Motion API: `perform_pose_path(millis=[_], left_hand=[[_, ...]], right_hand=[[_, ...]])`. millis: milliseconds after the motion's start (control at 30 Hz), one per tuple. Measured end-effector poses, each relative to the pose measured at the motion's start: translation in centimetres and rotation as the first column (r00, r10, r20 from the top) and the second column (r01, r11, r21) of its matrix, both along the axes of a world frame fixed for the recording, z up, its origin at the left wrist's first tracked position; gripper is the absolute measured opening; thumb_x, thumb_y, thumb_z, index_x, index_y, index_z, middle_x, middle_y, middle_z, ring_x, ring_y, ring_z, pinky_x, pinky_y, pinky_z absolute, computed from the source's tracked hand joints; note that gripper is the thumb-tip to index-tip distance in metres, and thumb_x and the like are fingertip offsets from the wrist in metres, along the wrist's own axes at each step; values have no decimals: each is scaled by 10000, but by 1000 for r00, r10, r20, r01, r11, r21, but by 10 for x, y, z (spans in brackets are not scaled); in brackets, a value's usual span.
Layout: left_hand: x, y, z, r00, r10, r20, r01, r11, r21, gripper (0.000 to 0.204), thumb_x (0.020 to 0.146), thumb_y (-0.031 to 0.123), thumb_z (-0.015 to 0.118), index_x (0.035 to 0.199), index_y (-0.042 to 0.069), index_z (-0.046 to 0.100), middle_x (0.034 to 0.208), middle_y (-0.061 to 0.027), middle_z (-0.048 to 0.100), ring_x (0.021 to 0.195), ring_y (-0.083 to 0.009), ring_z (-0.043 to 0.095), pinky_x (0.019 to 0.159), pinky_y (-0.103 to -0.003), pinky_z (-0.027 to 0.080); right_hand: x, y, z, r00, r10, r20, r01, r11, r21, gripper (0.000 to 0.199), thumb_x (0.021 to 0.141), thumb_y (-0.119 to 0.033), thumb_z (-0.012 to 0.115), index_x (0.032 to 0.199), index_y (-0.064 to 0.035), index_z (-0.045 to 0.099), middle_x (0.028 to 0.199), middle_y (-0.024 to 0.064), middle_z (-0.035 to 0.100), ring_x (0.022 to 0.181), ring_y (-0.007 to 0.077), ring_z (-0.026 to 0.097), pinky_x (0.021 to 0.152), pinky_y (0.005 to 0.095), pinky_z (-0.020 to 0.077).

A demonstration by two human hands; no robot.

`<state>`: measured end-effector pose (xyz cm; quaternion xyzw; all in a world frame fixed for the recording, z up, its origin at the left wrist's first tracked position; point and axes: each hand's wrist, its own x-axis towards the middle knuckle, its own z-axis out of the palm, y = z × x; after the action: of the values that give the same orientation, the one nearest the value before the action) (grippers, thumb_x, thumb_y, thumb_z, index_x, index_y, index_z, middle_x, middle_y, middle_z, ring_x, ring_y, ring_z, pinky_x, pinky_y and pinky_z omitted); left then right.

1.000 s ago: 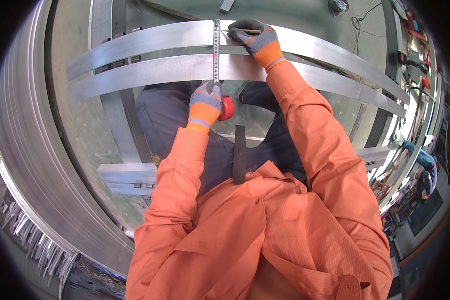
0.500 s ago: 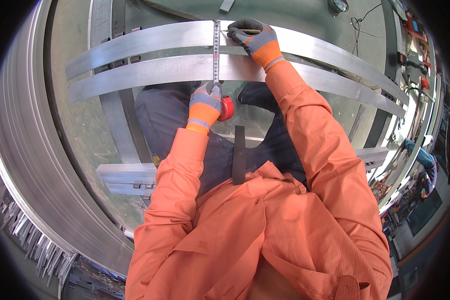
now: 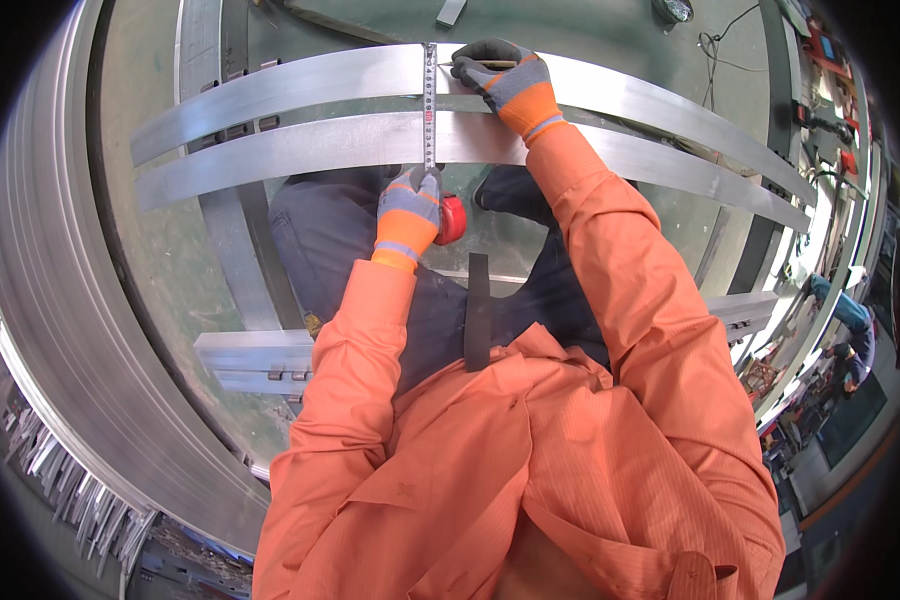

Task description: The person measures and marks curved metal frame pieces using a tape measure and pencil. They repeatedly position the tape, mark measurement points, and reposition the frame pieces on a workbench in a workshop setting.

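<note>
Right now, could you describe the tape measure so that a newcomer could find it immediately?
Find the two long aluminium bars lying side by side across the frame. A thin blade crosses both, running from the left hand towards the right hand. That is the tape measure; its red case is the only red thing among the grey metal.

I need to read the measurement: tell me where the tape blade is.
In the head view, the tape blade runs upper centre across both metal bars, between the left hand and right hand.

We see a green floor (image 3: 160, 260), two long metal bars (image 3: 290, 150) across it, stacked profiles (image 3: 255, 360) nearer than the bars.
</note>
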<state>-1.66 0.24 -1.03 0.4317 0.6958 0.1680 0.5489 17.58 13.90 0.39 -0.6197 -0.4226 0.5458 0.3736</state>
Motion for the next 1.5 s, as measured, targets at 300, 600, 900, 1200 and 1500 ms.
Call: perform_pose_path(millis=[300, 600, 900, 1200, 1500], left_hand=[[-4, 0, 0, 1000, 2, -14, -1, 998, 70, 282, 966, 272, 596, 1070, 53, 740, 904, -198, 724, 863, -395, 685, 790, -444, 528], [-3, -8, -24, 979, 72, 193, -101, 984, 146, 250, 978, 223, 574, 1061, 80, 762, 888, -164, 750, 827, -334, 716, 779, -416, 547], [1, -55, 31, 811, 112, 574, -86, 994, -73, 349, 1076, 307, 528, 1023, 28, 732, 875, -97, 717, 765, -176, 642, 714, -320, 517], [-2, -100, -1, 539, -667, -515, 839, 364, 406, 347, 872, 66, 560, 1209, 36, 634, 1017, -214, 700, 933, -408, 688, 810, -482, 558], [-27, -77, -56, 570, -729, -379, 807, 409, 425, 564, 749, 360, 817, 1181, 100, 563, 1056, -190, 665, 950, -442, 660, 794, -474, 531]], right_hand=[[-7, 1, 0, 996, -57, 65, 59, 998, -24, 185, 829, -214, 777, 949, -74, 791, 871, 36, 776, 742, 106, 664, 724, 256, 542], [8, -29, 20, 986, -50, -160, 62, 996, 67, 206, 922, -143, 718, 1086, -21, 750, 950, 95, 775, 880, 138, 724, 770, 257, 558], [14, -200, 54, 931, -85, -355, 70, 996, -55, 377, 1043, -248, 620, 1350, -30, 626, 1000, 94, 742, 819, 131, 679, 720, 259, 554], [38, -254, -14, 385, 343, 857, -679, 734, 12, 350, 942, -131, 590, 1270, -52, 680, 1124, 178, 729, 925, 270, 739, 839, 344, 596], [18, -266, 31, 919, 272, 287, -245, 961, -127, 574, 776, -611, 710, 1152, -180, 757, 1162, 157, 743, 1098, 342, 698, 964, 430, 535]])
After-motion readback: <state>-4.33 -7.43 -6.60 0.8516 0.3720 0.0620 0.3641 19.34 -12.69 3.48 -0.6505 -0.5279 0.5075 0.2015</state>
